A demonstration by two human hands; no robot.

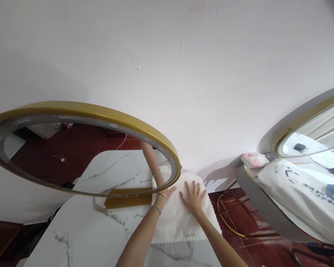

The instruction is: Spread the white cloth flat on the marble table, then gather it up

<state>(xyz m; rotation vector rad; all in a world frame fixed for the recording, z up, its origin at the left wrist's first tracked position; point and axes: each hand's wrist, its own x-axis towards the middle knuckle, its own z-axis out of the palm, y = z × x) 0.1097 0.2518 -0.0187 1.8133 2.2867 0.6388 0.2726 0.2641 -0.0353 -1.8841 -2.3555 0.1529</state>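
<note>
Fingers (194, 187) of the right hand (195, 200) are lying flat and spread on the white cloth (178, 222), lower centre; the left hand (167, 193) (fingers mostly hidden, spread unclear) is resting beneath the mirror (72, 154), arm outstretched.

R hand (195, 200) flat on white cloth (180, 226), fingers spread, ring (183, 198) on one. L hand (166, 194) at cloth's L side, partly hidden by rim of gold-framed mirror (80, 148); 2 bracelets (157, 208) on wrist. Cloth lies on marbled counter (86, 226), gold panel (128, 202) to its L. Far R: 2nd mirror (320, 129), pink/white pack (254, 160), white fabric (292, 196) w/ dk blue print. Red floor (236, 237) below, pale wall (167, 92) behind.
</note>
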